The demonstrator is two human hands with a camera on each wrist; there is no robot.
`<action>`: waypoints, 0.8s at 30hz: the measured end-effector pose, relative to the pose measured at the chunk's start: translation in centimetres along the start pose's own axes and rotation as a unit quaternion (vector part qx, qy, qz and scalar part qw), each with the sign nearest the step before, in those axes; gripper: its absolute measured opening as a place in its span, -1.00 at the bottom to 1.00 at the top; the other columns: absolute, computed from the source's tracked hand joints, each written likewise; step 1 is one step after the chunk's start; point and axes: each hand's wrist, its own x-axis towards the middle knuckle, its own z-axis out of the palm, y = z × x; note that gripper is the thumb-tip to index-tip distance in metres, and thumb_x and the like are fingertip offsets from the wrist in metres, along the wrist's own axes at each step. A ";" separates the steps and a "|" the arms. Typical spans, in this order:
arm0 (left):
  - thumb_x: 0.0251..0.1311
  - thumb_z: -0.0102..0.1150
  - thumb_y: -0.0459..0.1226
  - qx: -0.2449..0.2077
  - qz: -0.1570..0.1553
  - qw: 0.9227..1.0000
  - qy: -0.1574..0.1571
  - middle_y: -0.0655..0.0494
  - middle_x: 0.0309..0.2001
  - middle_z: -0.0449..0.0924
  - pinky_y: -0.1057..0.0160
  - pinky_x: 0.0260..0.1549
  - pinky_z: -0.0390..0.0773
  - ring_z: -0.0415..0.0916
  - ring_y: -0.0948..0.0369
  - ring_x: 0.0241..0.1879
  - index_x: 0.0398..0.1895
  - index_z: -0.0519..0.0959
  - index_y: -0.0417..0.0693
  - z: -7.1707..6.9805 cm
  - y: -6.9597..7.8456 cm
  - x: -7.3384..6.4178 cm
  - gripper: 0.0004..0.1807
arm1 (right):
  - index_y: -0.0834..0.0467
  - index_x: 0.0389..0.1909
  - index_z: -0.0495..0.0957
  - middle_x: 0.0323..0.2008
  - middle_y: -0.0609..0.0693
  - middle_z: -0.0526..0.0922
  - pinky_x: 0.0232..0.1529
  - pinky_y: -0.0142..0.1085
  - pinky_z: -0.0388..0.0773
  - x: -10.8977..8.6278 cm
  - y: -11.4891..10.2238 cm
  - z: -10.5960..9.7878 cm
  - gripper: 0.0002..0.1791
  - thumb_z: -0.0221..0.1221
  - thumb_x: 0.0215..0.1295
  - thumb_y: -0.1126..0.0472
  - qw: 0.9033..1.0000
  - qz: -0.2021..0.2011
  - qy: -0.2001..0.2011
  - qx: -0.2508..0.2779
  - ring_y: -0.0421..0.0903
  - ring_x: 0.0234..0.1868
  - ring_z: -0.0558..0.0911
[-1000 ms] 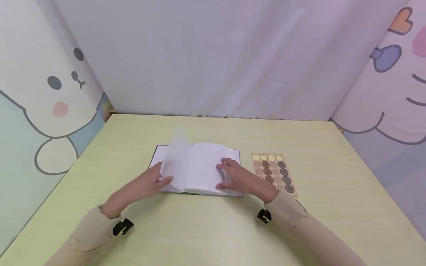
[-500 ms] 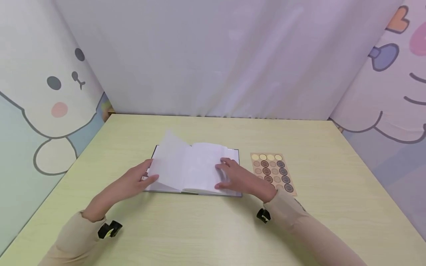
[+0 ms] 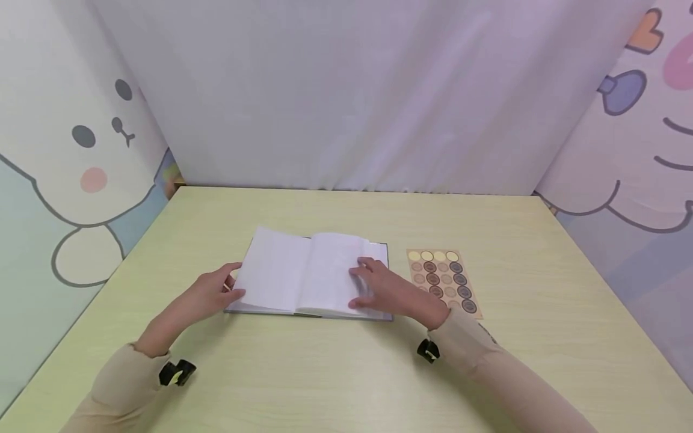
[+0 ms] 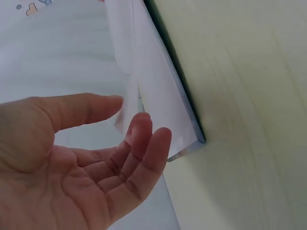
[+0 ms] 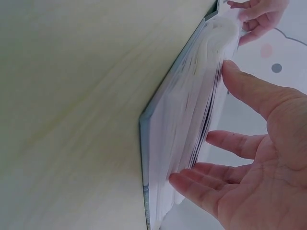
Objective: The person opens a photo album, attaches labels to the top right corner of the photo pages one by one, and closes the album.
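An open hardcover book [image 3: 276,270] with white pages lies on the table, a thick stack of pages on its right side. At its left edge is my left hand [image 3: 203,300], thumb and fingers apart; in the left wrist view a white page [image 4: 156,91] stands slightly raised beside my fingertips. My right hand [image 3: 395,290] rests on the right-hand pages. Seen from the right wrist, that hand [image 5: 254,163] has its thumb on the upper pages and its fingertips against the edge of the page block [image 5: 184,110].
Just right of the book lies a brown sheet of round stickers [image 3: 446,279], partly covered by my right forearm. The pale wooden table [image 3: 346,367] reaches back to a white curtain [image 3: 346,96]. Cartoon-printed cloth [image 3: 81,198] hangs at both sides.
The left-hand page has swung over to the left and come down nearly flat. My left hand moved left with it, to the book's left edge. My right hand has stayed in place.
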 end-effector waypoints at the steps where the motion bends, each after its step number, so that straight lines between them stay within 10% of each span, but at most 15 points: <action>1: 0.20 0.11 -0.32 0.000 -0.007 1.000 -0.002 -0.03 -0.36 0.44 0.27 -0.51 0.37 0.34 0.20 -0.47 0.28 0.10 -0.48 0.1 0.0 0.1 -0.33 | 0.19 0.29 0.27 0.37 0.26 0.12 0.30 0.00 0.21 0.0 0.0 0.0 -0.19 0.26 0.10 -0.13 1.000 -0.001 0.001 0.000 0.19 0.36 0.19; 24: 0.09 0.24 -0.34 0.074 -0.058 0.995 -0.028 0.00 -0.47 0.39 0.27 -0.50 0.31 0.30 0.17 -0.48 0.21 0.25 -0.42 0.8 0.0 0.9 -0.36 | 0.20 0.30 0.26 0.38 0.26 0.11 0.30 0.00 0.21 0.0 0.0 -0.2 -0.18 0.26 0.10 -0.13 1.000 0.000 -0.006 0.002 0.19 0.37 0.17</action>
